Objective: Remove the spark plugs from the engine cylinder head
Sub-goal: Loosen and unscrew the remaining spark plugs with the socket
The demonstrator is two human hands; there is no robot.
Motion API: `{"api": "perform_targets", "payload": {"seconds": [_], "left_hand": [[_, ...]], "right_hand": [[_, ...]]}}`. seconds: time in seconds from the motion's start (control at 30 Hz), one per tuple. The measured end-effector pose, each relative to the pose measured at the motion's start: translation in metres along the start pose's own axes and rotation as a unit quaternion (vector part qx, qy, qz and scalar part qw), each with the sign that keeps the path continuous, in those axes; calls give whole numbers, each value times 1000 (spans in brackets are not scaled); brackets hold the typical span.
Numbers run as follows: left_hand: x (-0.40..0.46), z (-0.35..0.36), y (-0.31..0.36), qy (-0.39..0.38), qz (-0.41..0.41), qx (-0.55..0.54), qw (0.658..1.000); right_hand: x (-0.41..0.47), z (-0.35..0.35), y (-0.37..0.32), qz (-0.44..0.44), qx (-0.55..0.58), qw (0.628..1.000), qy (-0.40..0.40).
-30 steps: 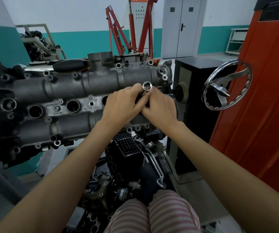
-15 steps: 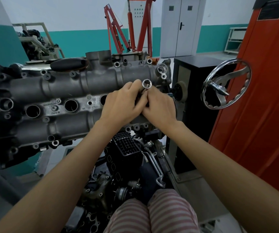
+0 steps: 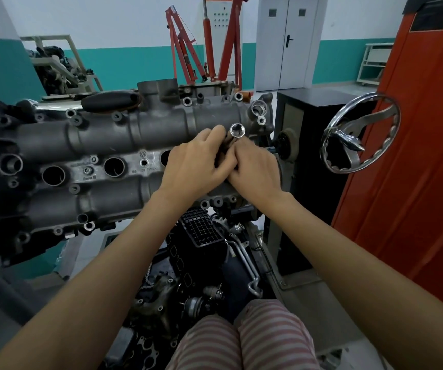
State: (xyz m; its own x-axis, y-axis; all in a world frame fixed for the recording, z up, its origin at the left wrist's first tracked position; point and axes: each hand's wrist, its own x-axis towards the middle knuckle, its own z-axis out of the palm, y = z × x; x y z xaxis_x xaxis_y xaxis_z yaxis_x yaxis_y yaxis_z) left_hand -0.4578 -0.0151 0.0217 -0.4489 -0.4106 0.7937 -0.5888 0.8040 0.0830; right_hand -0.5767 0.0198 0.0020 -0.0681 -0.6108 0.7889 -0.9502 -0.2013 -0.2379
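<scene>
Here, socket (image 3: 237, 130) stands open end up over cylinder head (image 3: 102, 145), at its right end near the handwheel (image 3: 359, 133). Left hand (image 3: 197, 164) and right hand (image 3: 255, 170) both curl round socket's shaft, knuckles touching. Three plug wells open left of hands.

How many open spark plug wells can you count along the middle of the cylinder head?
3: one at the left, one in the middle, one partly behind the left hand. The hands may hide another.
</scene>
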Motion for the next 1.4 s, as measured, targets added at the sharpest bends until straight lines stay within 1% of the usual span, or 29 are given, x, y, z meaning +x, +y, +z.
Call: {"api": "perform_targets", "payload": {"seconds": [0.27, 0.4, 0.53, 0.7, 0.83, 0.97, 1.07, 1.2, 1.4], "left_hand": [[0, 1, -4, 1, -20, -27, 999], [0, -1, -1, -8, -21, -20, 1000], [0, -2, 1, -12, -6, -11, 1000], [0, 2, -1, -13, -17, 2, 1000], [1, 1, -3, -14, -41, -2, 999], [1, -2, -1, -15, -24, -15, 999], [1, -3, 1, -13, -16, -7, 1000], [0, 0, 1, 0, -14, -5, 1000], [0, 0, -3, -1, -39, 1, 999]], "right_hand": [[3, 4, 2, 18, -18, 1000, -11], [0, -2, -4, -10, 22, 999, 43], [-1, -1, 0, -1, 0, 1000, -2], [2, 2, 1, 15, -18, 1000, -21], [2, 1, 0, 7, -12, 1000, -6], [0, -2, -2, -4, 18, 1000, 19], [-1, -1, 0, -12, -1, 1000, 8], [1, 2, 3, 2, -26, 999, -22], [4, 3, 3, 9, -26, 999, -29]]}}
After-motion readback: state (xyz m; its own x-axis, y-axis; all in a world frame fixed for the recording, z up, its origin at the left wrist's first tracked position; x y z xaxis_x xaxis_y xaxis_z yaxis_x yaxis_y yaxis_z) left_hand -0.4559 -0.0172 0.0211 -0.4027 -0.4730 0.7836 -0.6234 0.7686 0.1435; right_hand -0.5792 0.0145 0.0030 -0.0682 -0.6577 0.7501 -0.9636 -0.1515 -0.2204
